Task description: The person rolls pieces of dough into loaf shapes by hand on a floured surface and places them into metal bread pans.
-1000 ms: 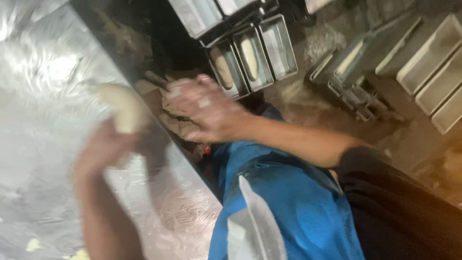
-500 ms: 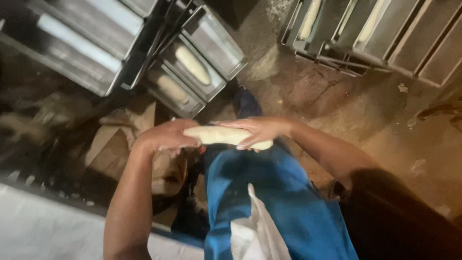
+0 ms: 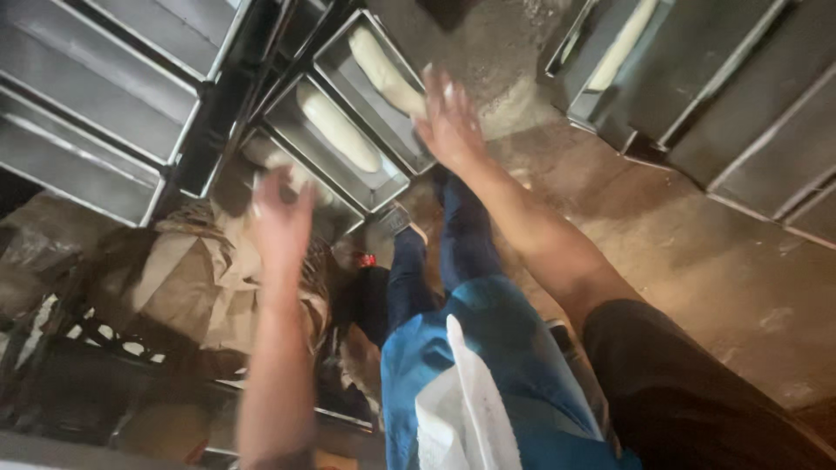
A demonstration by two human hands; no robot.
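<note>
The left hand [image 3: 280,218] hangs with fingers loosely spread and empty over the nearest tin [image 3: 287,187], while the right hand [image 3: 450,122], fingers spread, touches the dough loaf [image 3: 383,74] lying lengthwise in the farthest tin [image 3: 370,87], nearer that hand.

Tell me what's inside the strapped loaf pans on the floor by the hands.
Two pans each hold a pale dough log. The third pan's contents are blocked by the left hand; the right hand covers one log's end.
</note>
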